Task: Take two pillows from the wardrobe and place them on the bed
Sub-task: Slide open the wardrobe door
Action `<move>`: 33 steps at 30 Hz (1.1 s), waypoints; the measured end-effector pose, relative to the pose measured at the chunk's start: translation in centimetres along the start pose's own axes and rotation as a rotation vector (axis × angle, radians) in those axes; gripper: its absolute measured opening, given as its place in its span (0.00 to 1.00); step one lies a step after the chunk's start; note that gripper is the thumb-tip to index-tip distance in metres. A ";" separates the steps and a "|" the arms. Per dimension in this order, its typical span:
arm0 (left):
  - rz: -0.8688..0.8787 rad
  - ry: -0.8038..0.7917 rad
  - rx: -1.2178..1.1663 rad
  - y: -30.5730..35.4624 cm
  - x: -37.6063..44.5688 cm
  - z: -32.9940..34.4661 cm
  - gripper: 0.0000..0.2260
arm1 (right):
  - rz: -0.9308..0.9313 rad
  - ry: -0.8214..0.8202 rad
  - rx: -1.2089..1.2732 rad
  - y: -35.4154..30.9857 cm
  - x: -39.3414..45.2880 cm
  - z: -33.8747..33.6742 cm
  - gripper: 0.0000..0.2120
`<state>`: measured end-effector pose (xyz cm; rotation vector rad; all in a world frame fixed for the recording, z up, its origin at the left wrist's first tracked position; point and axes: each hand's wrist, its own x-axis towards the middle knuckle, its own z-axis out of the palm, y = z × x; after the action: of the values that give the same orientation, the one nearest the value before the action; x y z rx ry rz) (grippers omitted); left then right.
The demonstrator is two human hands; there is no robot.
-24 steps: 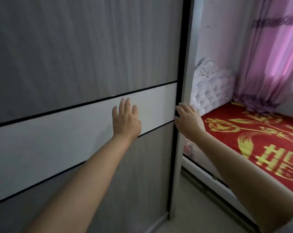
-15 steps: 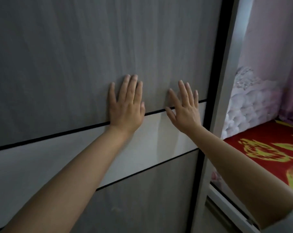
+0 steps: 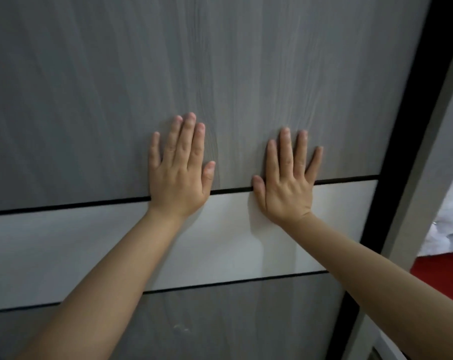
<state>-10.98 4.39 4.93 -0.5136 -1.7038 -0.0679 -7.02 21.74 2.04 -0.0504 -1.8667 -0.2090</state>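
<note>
The wardrobe's sliding door [image 3: 246, 61] fills the view: grey wood grain with a white band [image 3: 64, 250] across the middle. It is closed, so no pillows show. My left hand [image 3: 180, 170] lies flat on the door, fingers spread, palm over the upper black seam. My right hand [image 3: 289, 178] presses flat beside it, nearer the door's black right edge [image 3: 412, 126]. Both hold nothing. A sliver of the bed [image 3: 446, 279] with its red cover shows at the lower right.
The wardrobe's pale grey side frame [image 3: 425, 178] runs down the right. Beyond it is a white tufted headboard [image 3: 451, 229] above the red bed cover.
My right hand left the door's right edge and now lies flat on the panel beside the left. Both hands sit higher on the door. The view has swung left, hiding most of the bed.
</note>
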 end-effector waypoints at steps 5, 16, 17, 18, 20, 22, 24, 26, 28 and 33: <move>-0.013 0.004 0.061 -3.0 -1.0 -1.0 0.24 | -0.015 -0.049 0.030 -2.0 0.9 -0.7 0.26; -0.060 -0.039 0.181 -11.2 -3.1 -3.0 0.24 | -0.053 0.063 0.130 -11.7 1.4 -0.2 0.25; -0.063 -0.041 0.188 -12.2 -3.4 -3.2 0.24 | -0.051 0.077 0.146 -12.8 1.5 -0.1 0.26; -0.070 -0.041 0.195 -13.2 -3.7 -3.4 0.24 | -0.052 0.088 0.161 -13.9 1.5 -0.1 0.26; -0.080 -0.043 0.201 -15.3 -4.4 -4.1 0.25 | -0.058 0.094 0.170 -16.3 1.8 -0.3 0.27; -0.079 -0.057 0.201 -17.6 -5.0 -4.6 0.25 | -0.059 0.088 0.147 -18.7 2.2 -0.4 0.27; -0.077 -0.063 0.209 -20.1 -5.8 -5.1 0.25 | -0.062 0.074 0.141 -21.4 2.7 -0.6 0.27; -0.078 -0.085 0.215 -22.7 -6.7 -5.5 0.26 | -0.058 0.062 0.142 -24.2 3.0 -0.6 0.27; -0.073 -0.119 0.222 -25.3 -7.6 -6.0 0.27 | -0.049 0.057 0.122 -27.2 3.4 -0.8 0.28; -0.015 -0.143 0.172 -33.2 -9.9 -7.6 0.27 | -0.009 0.023 0.071 -35.1 4.5 -1.4 0.28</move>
<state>-15.18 -30.85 5.00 -0.3842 -1.8335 0.1059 -11.98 -13.32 2.58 0.0088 -1.8502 -0.1490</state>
